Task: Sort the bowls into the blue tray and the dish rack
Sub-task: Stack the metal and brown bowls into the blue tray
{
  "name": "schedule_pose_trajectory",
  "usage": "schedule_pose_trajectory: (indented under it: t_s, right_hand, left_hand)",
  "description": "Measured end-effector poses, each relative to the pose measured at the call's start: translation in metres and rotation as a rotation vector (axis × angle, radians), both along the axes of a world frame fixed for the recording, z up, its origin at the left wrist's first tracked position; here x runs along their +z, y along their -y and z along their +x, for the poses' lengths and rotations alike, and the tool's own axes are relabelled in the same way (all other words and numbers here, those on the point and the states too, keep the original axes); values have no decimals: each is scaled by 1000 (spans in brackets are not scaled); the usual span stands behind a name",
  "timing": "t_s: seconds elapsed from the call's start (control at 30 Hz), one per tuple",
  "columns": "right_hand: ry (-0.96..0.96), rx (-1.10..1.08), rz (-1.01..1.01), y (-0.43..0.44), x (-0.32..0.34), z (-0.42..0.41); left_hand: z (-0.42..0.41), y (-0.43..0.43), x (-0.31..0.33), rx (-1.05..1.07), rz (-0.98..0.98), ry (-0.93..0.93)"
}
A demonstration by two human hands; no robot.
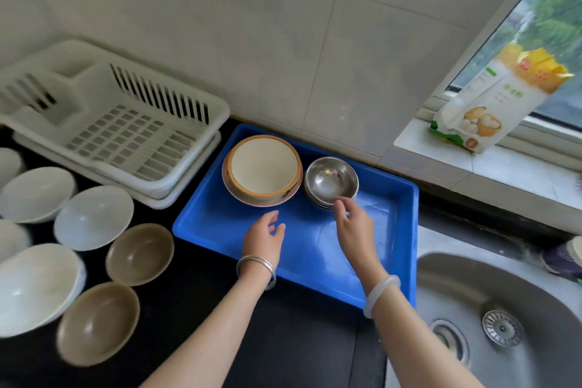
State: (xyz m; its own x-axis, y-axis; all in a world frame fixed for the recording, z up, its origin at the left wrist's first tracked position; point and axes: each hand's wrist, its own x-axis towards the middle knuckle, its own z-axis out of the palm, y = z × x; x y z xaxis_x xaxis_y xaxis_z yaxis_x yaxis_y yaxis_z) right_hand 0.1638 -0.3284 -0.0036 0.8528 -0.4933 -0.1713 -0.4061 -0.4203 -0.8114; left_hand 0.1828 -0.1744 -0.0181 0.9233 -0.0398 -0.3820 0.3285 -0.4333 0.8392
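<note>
- Left edge of the counter (283, 340): white bowls (94, 217) and tan bowls (140, 253) lie loose and unsorted; several white ones run out of view at the left; these appear to be the bulk of the work left.
- Far-left corner of the counter: dish rack (157, 94); no bowl shows in it, so its share of the sorting looks not yet begun.
- Centre: blue tray (315, 249); ceramic bowls (264, 167) are nested at its far-left corner; steel bowls (330, 179) are stacked just beside them along the far edge; this portion appears done.
- Left hand (263, 239): over the bare tray floor; fingers relaxed, grasping nothing.
- Right hand (354, 230): fingers loosely bent, tips at the near rim of the steel stack; contact cannot be told; nothing is grasped.
- Right: sink (472, 287); no bowls are visible in it.
</note>
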Motion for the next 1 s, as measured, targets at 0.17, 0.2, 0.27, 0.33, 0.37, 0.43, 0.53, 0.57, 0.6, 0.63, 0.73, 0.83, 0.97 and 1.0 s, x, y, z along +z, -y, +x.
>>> schedule_pose_trajectory:
  t_s: [0.17,0.2,0.27,0.33,0.37,0.43,0.53,0.57,0.6,0.63,0.73,0.83,0.97,1.0]
  right_hand:
    - [-84,202,148,-90,-7,-24]
    - [-116,252,151,-109,-12,-28]
    - [-190,354,157,-143,-23,-31]
    - [-252,456,126,-175,-33,-29]
    - [-280,502,95,-188,-37,-25]
    - [-340,559,63,-211,-43,-16]
    - [-404,547,80,-236,-48,0]
    - [-415,533,80,-243,-49,5]
    - [-421,515,83,-249,-50,11]
    - [-423,491,97,-253,-51,15]
    - [-435,397,188,-259,-54,23]
    - [-427,324,257,-257,-55,23]
    - [-313,297,261,-250,-39,12]
    - [-287,309,260,-249,-32,9]
  left_hand:
    - [-48,-82,5,173,64,86]
    - [-57,-97,4,211,94,102]
    - [-74,-127,1,284,144,124]
    - [-89,-154,-5,347,191,132]
    - [-95,-167,-7,375,222,133]
    - [-103,-192,-12,438,293,133]
    - [-111,-223,-19,511,454,175]
    - [-114,-230,-22,528,490,184]
    - [-116,-236,-25,553,506,177]
    - [-118,-242,-28,584,501,158]
    - [-120,-251,-36,695,342,70]
    - [-119,-254,-39,792,170,-18]
    - [-120,-257,-45,816,66,-93]
    - [-121,-258,-48,808,46,-96]
